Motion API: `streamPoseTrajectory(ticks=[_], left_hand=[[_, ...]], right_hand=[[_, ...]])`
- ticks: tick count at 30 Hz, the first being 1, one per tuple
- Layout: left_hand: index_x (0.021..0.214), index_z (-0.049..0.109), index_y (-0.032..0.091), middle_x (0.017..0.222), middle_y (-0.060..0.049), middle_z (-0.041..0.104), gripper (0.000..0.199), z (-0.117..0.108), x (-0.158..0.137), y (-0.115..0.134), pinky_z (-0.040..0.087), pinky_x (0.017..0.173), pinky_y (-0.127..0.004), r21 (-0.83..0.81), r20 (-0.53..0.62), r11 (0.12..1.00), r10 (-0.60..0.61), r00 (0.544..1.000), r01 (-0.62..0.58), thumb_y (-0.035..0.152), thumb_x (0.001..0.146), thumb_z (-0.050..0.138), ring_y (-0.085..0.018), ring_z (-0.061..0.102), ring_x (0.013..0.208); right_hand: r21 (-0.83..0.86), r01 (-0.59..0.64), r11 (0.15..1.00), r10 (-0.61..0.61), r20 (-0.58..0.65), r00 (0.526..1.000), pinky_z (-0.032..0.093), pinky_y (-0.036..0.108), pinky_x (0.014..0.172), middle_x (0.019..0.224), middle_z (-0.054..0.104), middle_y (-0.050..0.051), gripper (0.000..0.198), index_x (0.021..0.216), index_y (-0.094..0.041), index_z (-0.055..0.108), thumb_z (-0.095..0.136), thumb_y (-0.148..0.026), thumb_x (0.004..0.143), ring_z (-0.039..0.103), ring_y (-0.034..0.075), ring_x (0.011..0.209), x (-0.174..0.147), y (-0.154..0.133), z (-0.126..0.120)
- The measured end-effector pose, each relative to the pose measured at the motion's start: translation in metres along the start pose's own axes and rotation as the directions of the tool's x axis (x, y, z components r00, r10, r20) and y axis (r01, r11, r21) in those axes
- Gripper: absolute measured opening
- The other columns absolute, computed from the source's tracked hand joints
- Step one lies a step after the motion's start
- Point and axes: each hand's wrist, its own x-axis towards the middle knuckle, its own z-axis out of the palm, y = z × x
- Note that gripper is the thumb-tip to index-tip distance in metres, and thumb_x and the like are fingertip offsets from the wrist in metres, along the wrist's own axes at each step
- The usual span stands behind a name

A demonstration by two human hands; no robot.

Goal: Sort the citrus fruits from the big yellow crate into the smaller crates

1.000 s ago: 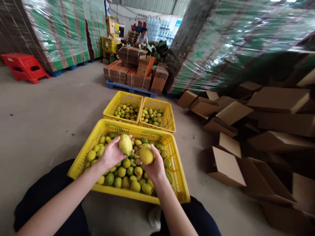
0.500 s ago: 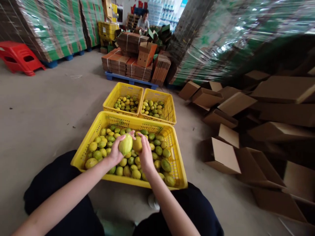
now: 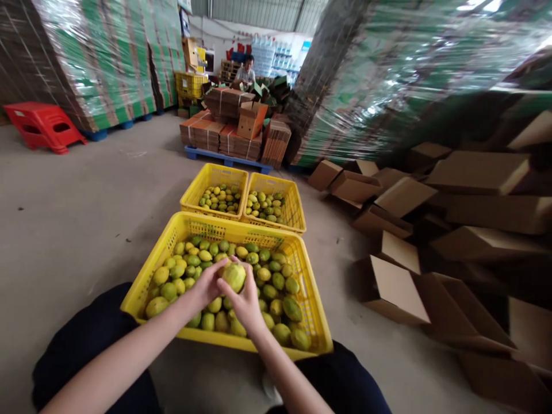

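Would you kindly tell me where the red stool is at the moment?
In the head view, the red stool stands on the floor at the upper left, near the plastic-wrapped green and brown stack.

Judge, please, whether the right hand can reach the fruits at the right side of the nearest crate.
Probably yes: the right hand is above the nearest crate, which is open on top, and nothing covers those fruits, though the hand holds a pale fruit.

The left hand [image 3: 209,286] and right hand [image 3: 247,302] hold a yellow-green fruit [image 3: 234,277] between them above the middle of a large yellow crate [image 3: 211,337]. Two more yellow crates [image 3: 195,188] stand beyond its far edge.
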Motion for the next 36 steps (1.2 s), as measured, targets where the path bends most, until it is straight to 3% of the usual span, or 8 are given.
streamPoseTrajectory(ticks=[5, 10, 17, 20, 24, 29, 32, 36], left_hand=[[0.106, 0.062, 0.021, 0.11, -0.005, 0.062, 0.05, 0.011, -0.012, 0.034, 0.048, 0.09, -0.029, 0.353, 0.202, 0.863, 0.307, 0.93, -0.361, 0.022, 0.062, 0.086, -0.019, 0.061, 0.099], [0.103, 0.06, 0.021, 0.111, -0.005, 0.061, 0.05, 0.012, -0.021, 0.048, 0.044, 0.095, -0.029, 0.392, 0.326, 0.736, 0.449, 0.832, -0.552, 0.014, 0.061, 0.085, -0.02, 0.057, 0.107], [0.094, 0.064, 0.02, 0.117, -0.006, 0.061, 0.053, 0.018, -0.026, 0.044, 0.049, 0.093, -0.03, 0.14, 0.16, 0.925, 0.331, 0.93, -0.353, -0.001, 0.049, 0.083, -0.025, 0.064, 0.107], [0.099, 0.065, 0.019, 0.103, -0.006, 0.066, 0.039, 0.017, -0.024, 0.044, 0.055, 0.075, -0.029, -0.013, 0.099, 0.991, 0.133, 0.986, -0.133, 0.012, 0.062, 0.076, -0.022, 0.069, 0.087], [0.105, 0.066, 0.015, 0.078, -0.007, 0.067, 0.034, 0.014, -0.02, 0.043, 0.049, 0.043, -0.025, -0.17, 0.112, 0.984, -0.037, 0.993, 0.056, 0.032, 0.078, 0.057, -0.017, 0.062, 0.05], [0.098, 0.069, 0.014, 0.079, -0.007, 0.069, 0.024, 0.016, -0.015, 0.04, 0.061, 0.068, -0.03, -0.498, -0.103, 0.866, -0.111, 0.989, 0.045, 0.022, 0.084, 0.051, -0.019, 0.071, 0.078], [0.104, 0.069, 0.015, 0.079, -0.006, 0.07, 0.024, 0.02, -0.015, 0.039, 0.06, 0.076, -0.029, -0.576, -0.188, 0.817, -0.114, 0.976, -0.015, 0.018, 0.085, 0.054, -0.019, 0.072, 0.083], [0.105, 0.07, 0.017, 0.082, -0.006, 0.072, 0.024, 0.028, -0.015, 0.039, 0.061, 0.075, -0.032, -0.581, -0.201, 0.814, -0.115, 0.973, -0.024, 0.026, 0.088, 0.056, -0.02, 0.072, 0.08]], right_hand=[[-0.218, 0.077, 0.973, -0.099, -0.092, 0.991, 0.05, 0.038, 0.091, 0.105, 0.064, 0.003, 0.044, 0.109, -0.024, 0.053, 0.076, -0.037, 0.073, 0.062, 0.022, 0.096, 0.022, -0.04, -0.044], [-0.228, 0.145, 0.963, -0.142, 0.03, 0.989, 0.048, 0.036, 0.091, 0.109, 0.06, 0.002, 0.046, 0.113, -0.024, 0.05, 0.073, -0.027, 0.073, 0.059, 0.021, 0.099, 0.021, -0.048, -0.05], [0.127, -0.04, 0.991, 0.041, -0.009, 0.999, 0.051, 0.028, 0.074, 0.094, 0.059, -0.003, 0.047, 0.101, -0.027, 0.045, 0.078, -0.027, 0.068, 0.058, 0.016, 0.081, 0.014, -0.047, -0.033], [0.379, -0.223, 0.898, 0.204, 0.089, 0.975, 0.045, 0.022, 0.048, 0.087, 0.063, -0.004, 0.042, 0.103, -0.029, 0.045, 0.073, -0.036, 0.073, 0.058, 0.013, 0.06, 0.017, -0.048, -0.032], [0.604, -0.358, 0.712, 0.269, 0.236, 0.934, 0.026, 0.019, 0.029, 0.072, 0.063, -0.004, 0.039, 0.112, -0.027, 0.051, 0.06, -0.044, 0.078, 0.043, 0.009, 0.035, 0.025, -0.038, -0.026], [0.822, -0.315, 0.474, 0.375, 0.136, 0.917, 0.058, 0.033, 0.064, 0.08, 0.068, -0.001, 0.029, 0.099, -0.026, 0.061, 0.064, -0.032, 0.071, 0.067, 0.019, 0.075, 0.03, -0.023, -0.013], [0.863, -0.288, 0.416, 0.447, 0.082, 0.891, 0.058, 0.039, 0.079, 0.092, 0.07, -0.002, 0.025, 0.094, -0.029, 0.061, 0.067, -0.028, 0.07, 0.068, 0.019, 0.085, 0.03, -0.018, -0.008], [0.854, -0.31, 0.419, 0.481, 0.081, 0.873, 0.058, 0.038, 0.076, 0.087, 0.07, 0.0, 0.019, 0.082, -0.026, 0.061, 0.066, -0.043, 0.076, 0.067, 0.019, 0.079, 0.029, -0.015, -0.006]])
